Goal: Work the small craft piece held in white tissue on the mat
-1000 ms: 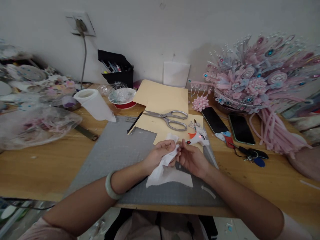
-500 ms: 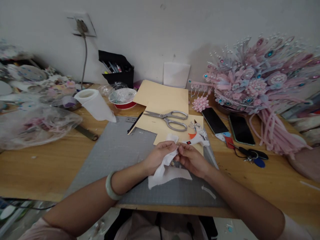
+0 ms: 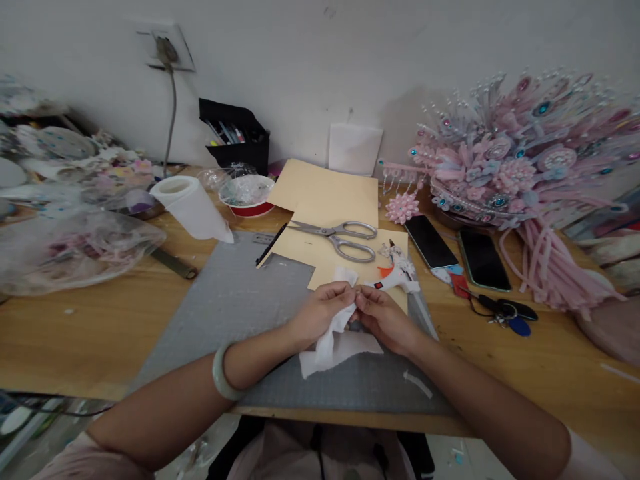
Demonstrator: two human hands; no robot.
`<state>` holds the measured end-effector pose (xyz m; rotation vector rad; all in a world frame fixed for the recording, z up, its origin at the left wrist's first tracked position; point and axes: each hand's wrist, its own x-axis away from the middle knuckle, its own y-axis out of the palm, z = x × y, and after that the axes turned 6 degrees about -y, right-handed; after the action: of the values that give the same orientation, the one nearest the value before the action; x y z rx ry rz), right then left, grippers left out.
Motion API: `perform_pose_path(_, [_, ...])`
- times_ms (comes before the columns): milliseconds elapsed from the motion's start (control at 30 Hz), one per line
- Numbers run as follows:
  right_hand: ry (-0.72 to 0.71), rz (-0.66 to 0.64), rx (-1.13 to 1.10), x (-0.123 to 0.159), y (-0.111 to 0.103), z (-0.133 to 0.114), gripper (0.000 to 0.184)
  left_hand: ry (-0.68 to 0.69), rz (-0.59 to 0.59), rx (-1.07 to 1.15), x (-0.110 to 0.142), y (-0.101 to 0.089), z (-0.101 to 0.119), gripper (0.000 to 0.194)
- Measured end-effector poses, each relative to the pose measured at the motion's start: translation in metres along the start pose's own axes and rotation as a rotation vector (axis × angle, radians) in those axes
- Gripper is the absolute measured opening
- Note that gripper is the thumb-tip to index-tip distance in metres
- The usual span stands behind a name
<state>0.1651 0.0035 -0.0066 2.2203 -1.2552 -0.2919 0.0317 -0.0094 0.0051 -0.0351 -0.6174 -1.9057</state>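
The left hand [image 3: 323, 311] is clamping a thin, crumpled, soft white sheet [image 3: 325, 350] between its fingers, above the flat grey cutting mat [image 3: 235, 300]. The right hand [image 3: 387, 318], its thumb standing freer a second ago, is now pressing its fingertips together against the left's, though what they are pinching is hidden; both hands are thus working one spot, while the sheet's loose end is hanging toward the person.

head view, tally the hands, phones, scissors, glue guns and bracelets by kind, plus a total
Hands: 2 (left hand, right hand)
Phones: 2 (left phone, right phone)
Scissors: 1 pair
Glue gun: 1
Bracelet: 1
Total: 7
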Motion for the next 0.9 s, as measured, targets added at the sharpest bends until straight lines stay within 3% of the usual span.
perform_pose_path(200, [0.076,-0.036,-0.139,0.0029,0.0017,-0.0049,0.017,-0.046,-0.115,0.14,0.0055,0.0033,0.0049,0.023])
perform_pose_path(500, [0.021,0.026,0.052,0.0008,0.0024,-0.0028,0.015,-0.017,-0.014,0.056,0.0006,0.0033,0.0061,0.025])
perform_pose_path(767, [0.122,-0.125,-0.235,0.0067,0.0025,-0.0067,0.017,-0.086,-0.22,0.211,0.0075,0.0005,0.0073,0.027])
perform_pose_path(900, [0.117,-0.09,-0.304,0.0058,0.0044,-0.0075,0.015,-0.051,-0.188,0.241,0.0043,-0.0008,0.0066,0.028])
